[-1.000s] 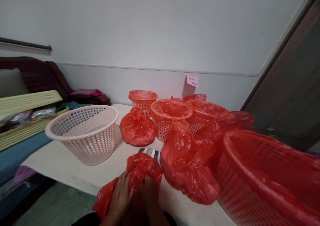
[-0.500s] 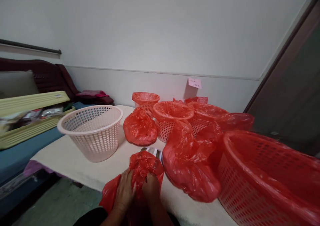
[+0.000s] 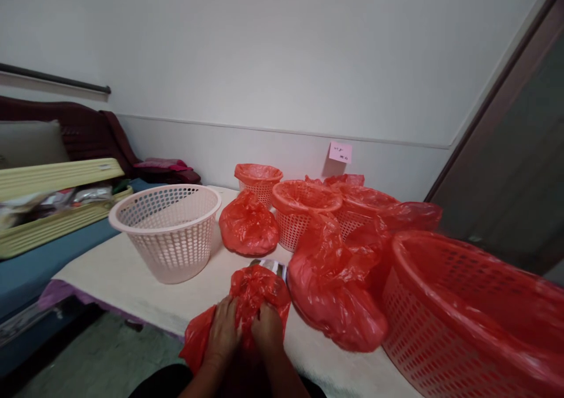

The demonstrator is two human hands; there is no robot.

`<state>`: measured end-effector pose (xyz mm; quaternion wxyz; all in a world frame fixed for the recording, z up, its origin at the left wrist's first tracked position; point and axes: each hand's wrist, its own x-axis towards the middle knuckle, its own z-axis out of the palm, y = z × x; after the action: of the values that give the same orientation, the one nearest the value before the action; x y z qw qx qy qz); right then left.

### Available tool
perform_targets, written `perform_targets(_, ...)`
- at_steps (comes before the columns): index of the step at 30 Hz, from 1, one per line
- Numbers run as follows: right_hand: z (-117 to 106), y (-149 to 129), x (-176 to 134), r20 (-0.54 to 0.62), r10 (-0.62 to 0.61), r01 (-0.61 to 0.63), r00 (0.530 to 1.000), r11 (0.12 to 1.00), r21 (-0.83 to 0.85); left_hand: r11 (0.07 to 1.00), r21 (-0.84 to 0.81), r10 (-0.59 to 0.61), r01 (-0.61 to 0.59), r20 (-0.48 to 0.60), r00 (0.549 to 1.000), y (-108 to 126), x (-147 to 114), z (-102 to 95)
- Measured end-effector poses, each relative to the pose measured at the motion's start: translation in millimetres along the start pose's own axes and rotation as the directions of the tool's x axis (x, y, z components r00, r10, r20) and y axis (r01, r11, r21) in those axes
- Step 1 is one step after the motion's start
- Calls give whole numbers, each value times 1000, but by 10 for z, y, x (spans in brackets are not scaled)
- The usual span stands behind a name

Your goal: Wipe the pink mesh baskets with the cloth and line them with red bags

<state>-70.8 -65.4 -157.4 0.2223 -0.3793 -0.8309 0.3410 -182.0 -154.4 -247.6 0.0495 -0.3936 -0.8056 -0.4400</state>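
A crumpled red plastic bag lies at the near edge of the table, under both hands. My left hand rests on its left side, fingers stretched forward and flat on the plastic. My right hand is closed, its fingers curled into the bag's plastic. Just beyond the bag a small patterned item peeks out, mostly hidden. Close on the right sits a full red bag with a gathered top. Another filled red bag stands farther back.
A bare pink plastic basket stands on the left of the table. Red-lined baskets stand behind, and a large one fills the right. A pink note sticks to the wall. Left of the table is an open yellow container.
The view has shifted slightly. Both hands stay on the red bag in nearly the same pose, and nothing has been let go.
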Motion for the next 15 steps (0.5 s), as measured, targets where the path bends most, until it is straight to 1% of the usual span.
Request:
perform_targets(3,-22,-51,-22,5,-9,9,1000,999,34,992,-115,-52,53,11,999,89,52,-84)
perform_targets(6,-38,-117,-56,19,-66,64,998,991,115,959,-257,-111,117,37,993,219,101,-203)
perform_targets(8,-36,-169,-87,19,-104,99,994,980,170,918,-351,-174,183,57,983,332,109,-292)
perform_targets(11,-1,-257,-129,8,-147,140,989,953,268,838,-456,-293,300,89,952,541,90,-434)
perform_targets(13,35,-318,-137,3,-187,171,982,903,395,788,-510,-330,345,123,936,679,86,-530)
perform_targets(15,69,-379,-120,13,-228,182,974,811,555,744,-560,-335,365,160,929,781,114,-621)
